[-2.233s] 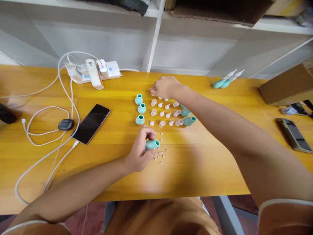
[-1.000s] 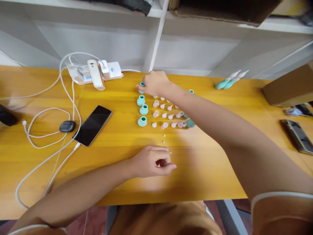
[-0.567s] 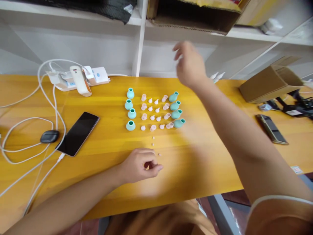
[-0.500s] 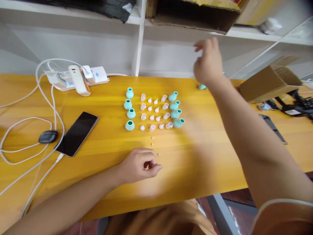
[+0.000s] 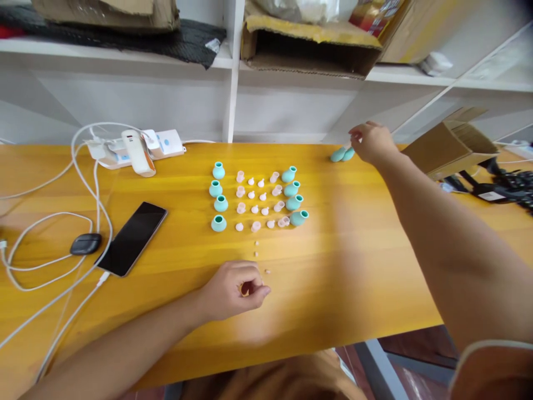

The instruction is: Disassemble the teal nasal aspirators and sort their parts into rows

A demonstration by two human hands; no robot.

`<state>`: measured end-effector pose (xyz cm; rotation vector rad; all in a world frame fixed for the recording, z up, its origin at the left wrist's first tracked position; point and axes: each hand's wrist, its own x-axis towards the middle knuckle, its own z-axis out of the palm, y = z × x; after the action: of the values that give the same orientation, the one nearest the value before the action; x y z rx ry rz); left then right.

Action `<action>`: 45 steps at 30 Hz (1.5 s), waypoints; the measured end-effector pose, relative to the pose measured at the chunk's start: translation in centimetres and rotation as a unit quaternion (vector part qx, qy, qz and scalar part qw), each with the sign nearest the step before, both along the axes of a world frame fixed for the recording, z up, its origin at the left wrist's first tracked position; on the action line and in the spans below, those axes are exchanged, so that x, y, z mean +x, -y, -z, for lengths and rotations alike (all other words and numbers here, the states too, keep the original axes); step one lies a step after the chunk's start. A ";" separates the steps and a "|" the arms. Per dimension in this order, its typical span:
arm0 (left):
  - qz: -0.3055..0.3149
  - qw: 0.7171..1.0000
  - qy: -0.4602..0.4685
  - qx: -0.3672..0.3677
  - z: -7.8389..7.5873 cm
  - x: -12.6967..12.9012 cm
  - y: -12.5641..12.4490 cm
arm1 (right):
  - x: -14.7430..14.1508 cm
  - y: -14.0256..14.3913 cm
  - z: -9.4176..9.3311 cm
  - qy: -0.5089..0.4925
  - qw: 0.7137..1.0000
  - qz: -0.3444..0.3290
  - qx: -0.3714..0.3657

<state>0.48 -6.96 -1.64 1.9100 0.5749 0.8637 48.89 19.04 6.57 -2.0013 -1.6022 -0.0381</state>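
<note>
My left hand (image 5: 238, 290) rests curled on the wooden table (image 5: 325, 266), thumb against forefinger; what it holds, if anything, is hidden. Tiny pale pieces (image 5: 267, 271) lie just beyond its fingertips. My right hand (image 5: 373, 143) is stretched to the far right, fingers pinched beside teal bottle-shaped pieces (image 5: 339, 155). Something pale shows under those fingers, too small to name. Mid-table, small teal pots (image 5: 220, 203) stand in a left column, and tilted teal pots (image 5: 294, 203) form a right column. Between them sit small pink cups (image 5: 241, 208) and round pink knobbed pieces (image 5: 265, 211).
To the left lie a black phone (image 5: 133, 239), a dark earbud case (image 5: 85, 244), white cables and a power strip (image 5: 166, 143). An open cardboard box (image 5: 447, 145) is at the right. White shelving (image 5: 233, 105) with cartons runs along the back.
My right hand has come down from above the table's back edge to the teal pieces at the far right. The view has tilted up slightly. My left hand keeps its curled pose.
</note>
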 end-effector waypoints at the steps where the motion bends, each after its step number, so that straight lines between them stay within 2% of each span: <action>1: 0.000 1.000 0.000 0.003 0.0 0.0 0.0 | -0.3 0.0 0.1 -0.002 1.000 0.001 0.004; 4: 0.002 1.000 0.005 0.009 0.0 0.2 0.0 | -1.1 0.6 -0.1 -0.007 1.000 0.002 0.013; 8: -0.001 1.000 0.015 0.002 -0.2 0.2 0.1 | -2.3 2.7 -1.6 0.004 0.999 0.007 0.047; 10: -0.004 1.000 0.027 -0.008 -0.3 0.1 0.2 | -3.8 5.1 -2.5 -0.001 0.993 0.022 0.113; 12: -0.018 0.999 0.044 -0.011 -0.4 0.0 0.3 | -6.4 8.7 -3.1 -0.036 0.977 0.017 0.210; 13: -0.037 0.998 0.056 -0.006 -0.5 -0.1 0.3 | -8.1 10.9 -3.3 -0.069 0.962 -0.019 0.262; 15: -0.093 0.991 0.091 0.027 -0.4 -0.2 0.3 | -11.8 15.8 -3.6 -0.153 0.922 -0.143 0.327; 17: -0.155 0.979 0.117 0.066 -0.3 -0.3 0.2 | -15.8 20.4 -3.5 -0.216 0.893 -0.279 0.279; 19: -0.185 0.973 0.115 0.077 -0.1 -0.4 0.0 | -19.4 24.1 -2.9 -0.252 0.880 -0.384 0.120; 20: -0.177 0.977 0.104 0.065 -0.1 -0.4 -0.1 | -20.9 25.4 -2.4 -0.276 0.863 -0.419 0.052; 22: -0.135 0.988 0.066 0.029 -0.2 -0.4 -0.2 | -23.2 26.9 -0.9 -0.317 0.833 -0.453 -0.026; 24: -0.097 0.995 0.017 0.005 -0.5 -0.4 -0.2 | -24.7 27.3 0.8 -0.352 0.813 -0.463 -0.034; 27: -0.085 0.995 -0.047 -0.008 -1.0 -0.3 -0.2 | -25.8 26.9 3.2 -0.387 0.800 -0.459 0.008; 30: -0.080 0.993 -0.078 -0.033 -1.3 -0.2 -0.1 | -26.1 26.7 5.1 -0.411 0.796 -0.443 0.036; 33: -0.086 0.990 -0.106 -0.022 -1.3 0.0 0.0 | -25.9 26.9 6.3 -0.419 0.803 -0.423 0.024; 36: -0.090 0.988 -0.128 0.006 -0.8 0.2 0.0 | -25.5 27.2 6.9 -0.356 0.837 -0.415 -0.019; 38: -0.090 0.986 -0.137 0.015 -0.5 0.3 0.0 | -25.3 27.3 7.0 -0.318 0.849 -0.420 -0.051; 45: -0.099 0.983 -0.148 0.052 -0.4 0.5 0.1 | -25.4 27.5 6.6 -0.367 0.830 -0.406 -0.109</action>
<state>1.02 -7.02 -1.24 2.1194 0.9272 0.7476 23.48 -8.48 -0.03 -1.0574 -1.7809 1.1321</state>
